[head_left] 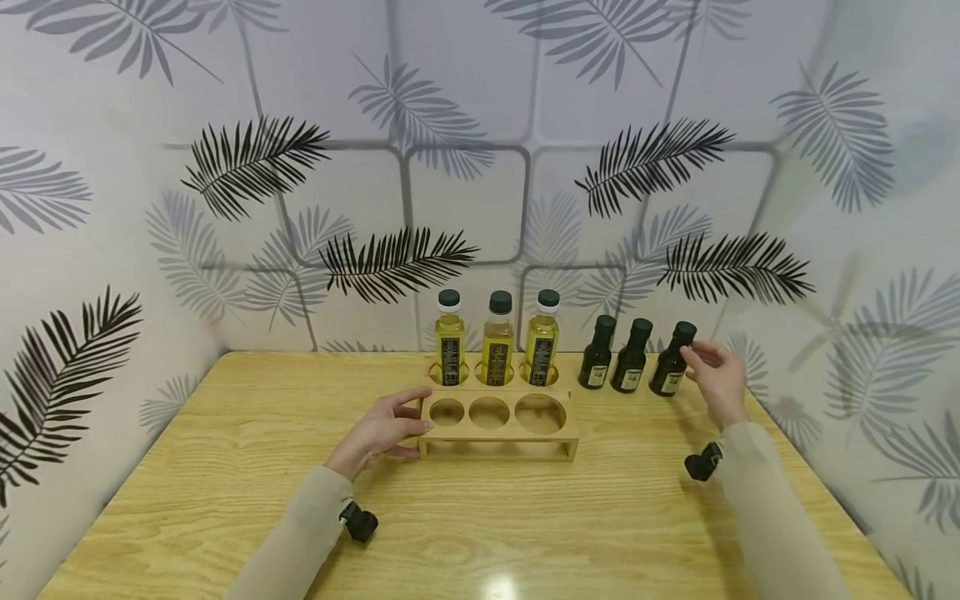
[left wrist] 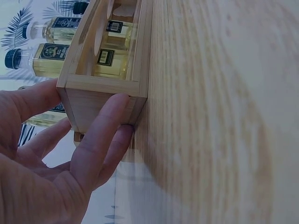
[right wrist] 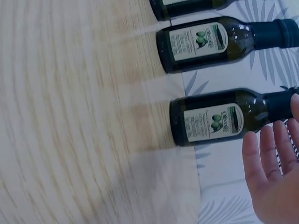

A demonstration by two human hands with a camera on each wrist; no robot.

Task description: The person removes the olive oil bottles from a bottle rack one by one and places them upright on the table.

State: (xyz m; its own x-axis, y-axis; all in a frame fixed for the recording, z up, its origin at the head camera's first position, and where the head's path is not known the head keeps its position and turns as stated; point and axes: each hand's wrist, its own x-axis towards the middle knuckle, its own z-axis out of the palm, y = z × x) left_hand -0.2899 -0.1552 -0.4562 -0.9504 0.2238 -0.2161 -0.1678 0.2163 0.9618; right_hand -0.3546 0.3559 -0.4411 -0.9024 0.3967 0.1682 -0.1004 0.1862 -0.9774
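My left hand is at the left end of a two-tier wooden bottle rack, its spread fingers touching the end panel. Three clear bottles of yellow oil with dark green caps stand in the rack's rear holes. The three front holes hold nothing. Over on the right, my right hand reaches the neck of the rightmost dark olive oil bottle, which stands upright on the table. Its fingers are fairly straight beside the neck, and one fingertip overlaps it; firm contact cannot be told.
Two more dark bottles, a middle one and a left one, stand in a row between the rack and my right hand. The wooden table meets a leaf-patterned wall behind the bottles.
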